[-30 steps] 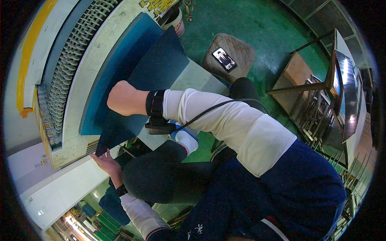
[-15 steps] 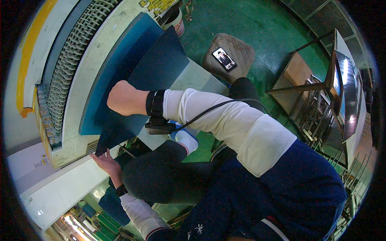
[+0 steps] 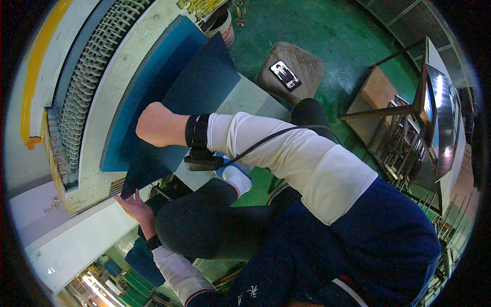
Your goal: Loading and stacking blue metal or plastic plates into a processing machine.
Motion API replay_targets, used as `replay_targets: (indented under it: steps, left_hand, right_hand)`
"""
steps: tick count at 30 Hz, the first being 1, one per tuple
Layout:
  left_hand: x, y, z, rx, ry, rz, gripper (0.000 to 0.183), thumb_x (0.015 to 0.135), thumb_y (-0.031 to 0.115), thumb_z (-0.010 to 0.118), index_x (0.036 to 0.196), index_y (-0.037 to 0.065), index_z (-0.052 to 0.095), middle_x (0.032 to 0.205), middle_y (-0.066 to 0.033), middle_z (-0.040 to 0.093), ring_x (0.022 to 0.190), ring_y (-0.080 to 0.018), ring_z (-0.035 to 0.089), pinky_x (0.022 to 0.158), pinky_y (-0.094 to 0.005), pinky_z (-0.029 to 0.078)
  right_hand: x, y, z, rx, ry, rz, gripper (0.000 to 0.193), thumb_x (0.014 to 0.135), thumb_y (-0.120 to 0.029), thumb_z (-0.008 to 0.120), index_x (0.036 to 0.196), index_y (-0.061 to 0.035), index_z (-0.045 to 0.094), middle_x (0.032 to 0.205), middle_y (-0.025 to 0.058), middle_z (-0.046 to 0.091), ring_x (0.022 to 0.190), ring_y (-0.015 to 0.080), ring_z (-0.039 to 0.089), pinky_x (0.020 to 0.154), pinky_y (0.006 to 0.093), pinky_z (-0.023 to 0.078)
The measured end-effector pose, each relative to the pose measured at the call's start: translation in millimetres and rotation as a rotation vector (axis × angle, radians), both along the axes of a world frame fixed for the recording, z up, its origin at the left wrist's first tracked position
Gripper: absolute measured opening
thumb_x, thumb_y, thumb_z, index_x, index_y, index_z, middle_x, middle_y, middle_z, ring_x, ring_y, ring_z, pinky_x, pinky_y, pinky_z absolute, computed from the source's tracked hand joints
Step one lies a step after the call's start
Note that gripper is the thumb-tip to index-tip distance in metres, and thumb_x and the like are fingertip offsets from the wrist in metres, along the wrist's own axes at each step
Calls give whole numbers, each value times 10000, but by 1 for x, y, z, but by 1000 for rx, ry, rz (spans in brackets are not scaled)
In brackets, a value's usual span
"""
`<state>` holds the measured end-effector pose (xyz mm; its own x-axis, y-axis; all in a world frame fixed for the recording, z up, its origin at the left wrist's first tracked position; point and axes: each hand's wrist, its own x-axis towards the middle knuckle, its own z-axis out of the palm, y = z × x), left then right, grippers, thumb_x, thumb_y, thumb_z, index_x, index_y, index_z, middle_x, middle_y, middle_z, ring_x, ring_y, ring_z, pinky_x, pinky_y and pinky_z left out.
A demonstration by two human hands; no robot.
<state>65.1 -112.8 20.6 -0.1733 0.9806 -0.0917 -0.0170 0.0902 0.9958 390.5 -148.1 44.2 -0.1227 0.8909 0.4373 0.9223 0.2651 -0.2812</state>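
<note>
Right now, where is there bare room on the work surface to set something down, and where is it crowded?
The pale strip of the table between the roller conveyor and the blue sheets is bare. So is the light panel between the dark sheet and the padded stool. It is crowded where the right hand presses the dark sheet and the left hand grips its lower corner.
</note>
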Motion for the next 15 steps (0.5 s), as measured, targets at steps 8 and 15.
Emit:
replay_targets:
  steps: [8,15]
  left_hand:
    - [1,1,0,-7,-13,-26,641,1064,526,446,1394,-24,440,1307,-178,577,1219,-265,539,1040,-447,461]
    - [-6,3,-1,-27,4,-13,743,1060,541,438,1493,-50,316,1432,-244,464,1368,-335,425,1101,-475,428]
  right_hand:
    - [1,1,-2,7,1,6,44,665,-140,708,664,-108,738,683,76,701,675,275,692,517,399,446]
    - [0,0,3,-39,-22,14,38,674,-141,713,671,-119,743,697,72,712,680,261,697,513,390,443]
